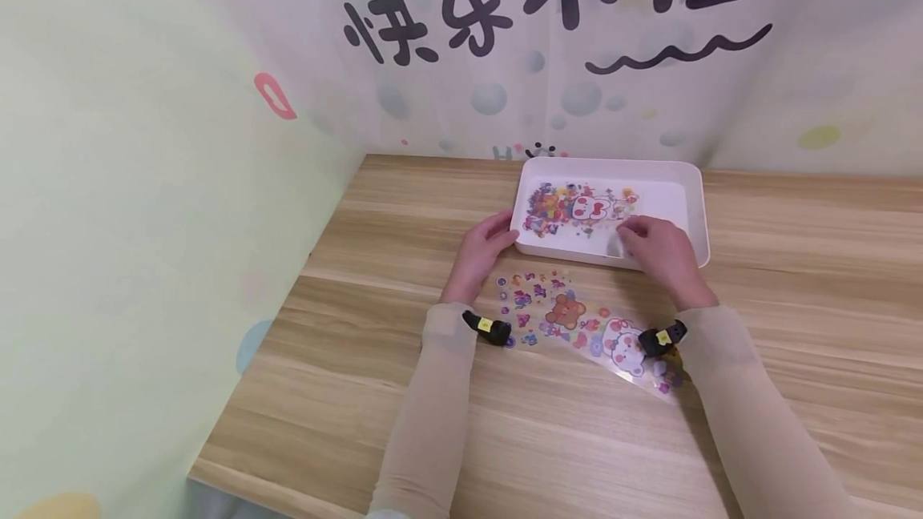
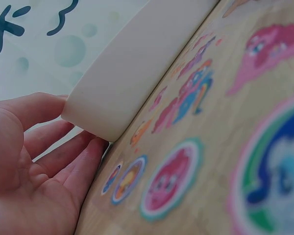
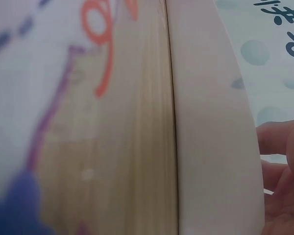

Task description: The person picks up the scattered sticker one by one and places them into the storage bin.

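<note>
1. Tray (image 1: 674, 199), right of centre: smooth white plastic, soft sheen.
2. Sticker film (image 1: 566, 312), just below it: thin, clear plastic, glossy, catching light at its lower edge.
3. Tabletop (image 1: 324, 375), across the lower frame: smooth wood-grain surface, satin finish.
4. Backdrop (image 1: 180, 142), upper frame: matt, cloth-like, softly creased.
5. Sleeves (image 1: 757, 415), bottom: matt cloth.
</note>
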Motion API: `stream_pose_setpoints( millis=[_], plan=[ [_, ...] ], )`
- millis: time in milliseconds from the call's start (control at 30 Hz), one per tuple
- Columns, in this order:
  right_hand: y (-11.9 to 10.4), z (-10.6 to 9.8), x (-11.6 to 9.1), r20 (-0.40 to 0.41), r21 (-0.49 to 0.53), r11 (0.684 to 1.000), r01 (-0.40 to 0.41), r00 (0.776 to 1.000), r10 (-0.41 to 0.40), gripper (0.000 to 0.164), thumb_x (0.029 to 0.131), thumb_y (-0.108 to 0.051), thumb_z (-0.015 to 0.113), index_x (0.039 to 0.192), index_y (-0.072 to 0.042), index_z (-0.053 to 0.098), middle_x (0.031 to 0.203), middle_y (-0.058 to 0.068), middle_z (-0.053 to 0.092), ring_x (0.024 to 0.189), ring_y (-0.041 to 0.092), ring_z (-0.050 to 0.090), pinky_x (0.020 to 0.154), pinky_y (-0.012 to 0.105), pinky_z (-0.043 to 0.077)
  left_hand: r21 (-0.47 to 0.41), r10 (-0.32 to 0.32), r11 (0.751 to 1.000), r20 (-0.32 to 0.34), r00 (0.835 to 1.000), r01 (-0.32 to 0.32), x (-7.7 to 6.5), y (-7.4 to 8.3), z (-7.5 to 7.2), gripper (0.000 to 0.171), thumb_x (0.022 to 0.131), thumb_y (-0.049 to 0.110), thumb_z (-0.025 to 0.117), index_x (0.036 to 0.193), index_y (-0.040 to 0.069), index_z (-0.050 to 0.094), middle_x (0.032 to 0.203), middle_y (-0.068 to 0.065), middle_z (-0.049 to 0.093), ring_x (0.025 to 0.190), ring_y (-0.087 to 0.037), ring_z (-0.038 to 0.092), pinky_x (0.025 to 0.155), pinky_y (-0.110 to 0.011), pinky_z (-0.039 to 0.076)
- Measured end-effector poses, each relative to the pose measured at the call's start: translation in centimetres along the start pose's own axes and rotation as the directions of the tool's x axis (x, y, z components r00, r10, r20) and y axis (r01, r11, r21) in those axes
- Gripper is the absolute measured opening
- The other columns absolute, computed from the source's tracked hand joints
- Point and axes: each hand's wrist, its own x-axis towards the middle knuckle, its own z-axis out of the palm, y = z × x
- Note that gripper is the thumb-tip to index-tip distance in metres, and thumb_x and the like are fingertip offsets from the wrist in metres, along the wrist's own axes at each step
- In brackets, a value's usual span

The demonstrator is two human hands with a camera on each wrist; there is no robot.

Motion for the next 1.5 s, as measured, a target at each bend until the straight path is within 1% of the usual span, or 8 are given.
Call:
stream_pose_setpoints(
  millis=[233, 433, 633, 933, 1100, 1300, 1400, 1500],
  plan=[
    [-0.1, 0.3, 0.2, 0.068, -0.125, 0.992, 0.036, 0.997, -0.027, 0.042, 0.091, -0.036, 0.045, 0.115, -0.003, 0.056, 0.114, 0.019, 0.052, 0.096, 0.033, 0.044, 0.081, 0.048, 0.041, -0.014, -0.024, 1.000, 0.037, 0.999, 0.024, -0.1, 0.2, -0.1, 0.044, 0.085, 0.029, 0.061, 0.127, 0.023, 0.050, 0.127, 0.007, 0.050, 0.111, -0.002, 0.047, 0.092, -0.019, 0.040],
    [-0.3, 0.4, 0.3, 0.095, -0.226, 0.971, 0.072, 0.994, -0.052, 0.043, 0.090, -0.033, 0.046, 0.116, 0.000, 0.054, 0.111, 0.021, 0.053, 0.094, 0.034, 0.048, 0.076, 0.049, 0.044, -0.019, -0.034, 0.999, 0.061, 0.998, 0.035, -1.0, 1.8, -0.3, 0.046, 0.087, 0.020, 0.058, 0.131, 0.014, 0.046, 0.131, -0.001, 0.047, 0.116, -0.010, 0.046, 0.093, -0.022, 0.039],
    [-0.4, 0.3, 0.2, 0.094, -0.273, 0.959, 0.075, 0.994, -0.051, 0.043, 0.089, -0.033, 0.047, 0.115, 0.000, 0.054, 0.107, 0.021, 0.053, 0.089, 0.032, 0.049, 0.071, 0.046, 0.045, 0.005, -0.036, 0.999, 0.060, 0.998, 0.036, -1.6, 2.7, -0.3, 0.045, 0.088, 0.019, 0.056, 0.131, 0.013, 0.045, 0.132, -0.002, 0.046, 0.117, -0.011, 0.045, 0.093, -0.021, 0.039],
    [-0.8, 0.1, -0.2, 0.078, -0.279, 0.958, 0.072, 0.996, -0.052, 0.042, 0.089, -0.032, 0.048, 0.114, 0.000, 0.054, 0.103, 0.020, 0.054, 0.085, 0.032, 0.049, 0.067, 0.043, 0.045, 0.010, -0.040, 0.999, 0.059, 0.997, 0.040, -1.6, 2.8, -0.3, 0.044, 0.089, 0.018, 0.055, 0.131, 0.014, 0.045, 0.132, -0.002, 0.046, 0.117, -0.011, 0.045, 0.094, -0.022, 0.039],
    [-0.8, -0.2, -0.3, 0.024, -0.231, 0.970, 0.074, 0.997, -0.070, 0.039, 0.090, -0.033, 0.047, 0.112, -0.002, 0.056, 0.103, 0.018, 0.054, 0.087, 0.031, 0.048, 0.070, 0.044, 0.043, 0.011, -0.040, 0.999, 0.061, 0.997, 0.039, -1.5, 2.7, -0.3, 0.044, 0.088, 0.019, 0.056, 0.131, 0.015, 0.045, 0.131, -0.002, 0.047, 0.116, -0.011, 0.045, 0.094, -0.023, 0.038],
    [-1.0, -0.9, -1.1, -0.052, -0.177, 0.979, 0.101, 0.992, -0.112, 0.037, 0.090, -0.034, 0.047, 0.110, -0.004, 0.057, 0.101, 0.015, 0.056, 0.085, 0.029, 0.047, 0.071, 0.042, 0.042, -0.029, -0.032, 0.999, 0.050, 0.998, 0.034, -0.5, 1.1, -0.2, 0.043, 0.086, 0.021, 0.059, 0.128, 0.019, 0.049, 0.128, 0.004, 0.050, 0.112, -0.006, 0.048, 0.094, -0.022, 0.039],
    [-1.3, -1.2, -1.7, -0.074, -0.167, 0.979, 0.118, 0.988, -0.132, 0.039, 0.090, -0.036, 0.047, 0.112, -0.005, 0.056, 0.098, 0.014, 0.056, 0.083, 0.028, 0.047, 0.069, 0.040, 0.042, -0.021, -0.023, 0.999, 0.035, 0.999, 0.024, -0.1, 0.4, -0.1, 0.043, 0.085, 0.024, 0.060, 0.127, 0.023, 0.050, 0.125, 0.008, 0.051, 0.110, -0.004, 0.048, 0.093, -0.021, 0.039],
    [-1.5, -1.4, -2.4, -0.085, -0.158, 0.977, 0.146, 0.983, -0.161, 0.041, 0.090, -0.037, 0.045, 0.115, -0.006, 0.054, 0.096, 0.013, 0.057, 0.082, 0.027, 0.048, 0.067, 0.038, 0.040, -0.012, -0.023, 1.000, 0.028, 0.999, 0.023, 0.0, 0.3, -0.1, 0.043, 0.085, 0.025, 0.060, 0.127, 0.023, 0.050, 0.124, 0.010, 0.051, 0.110, -0.003, 0.048, 0.092, -0.021, 0.040]
  ],
)
